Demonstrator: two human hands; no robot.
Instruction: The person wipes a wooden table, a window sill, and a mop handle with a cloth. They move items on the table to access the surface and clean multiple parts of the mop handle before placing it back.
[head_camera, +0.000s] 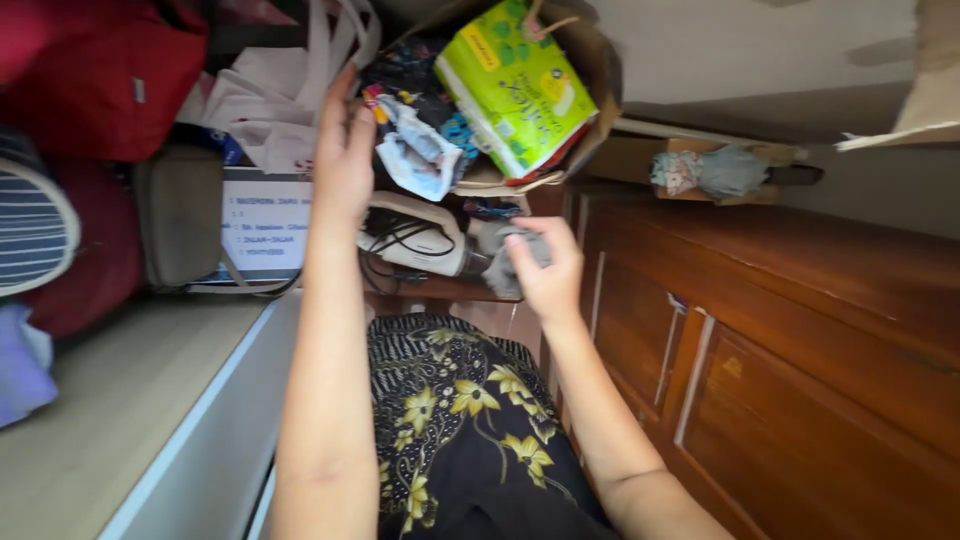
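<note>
The left hand (343, 160) is raised with its fingers straight and close together, holding nothing. Its fingertips lie against a white cloth bag (275, 105) on the left. Just right of the palm sits a crumpled white and blue wrapper (415, 155).

The right hand (543, 265) is nearer and further right. Its fingers are curled and clamped on a grey cloth (512, 262). The cloth bunches under the fingertips and hangs past them on the left side, toward a cream appliance (420, 235) with a black cord.

Beyond both hands, a brown paper bag (590, 75) holds a green packet (515, 85). A wooden cabinet (780, 330) fills the right side. A patterned black and yellow skirt (460, 430) lies between the forearms.
</note>
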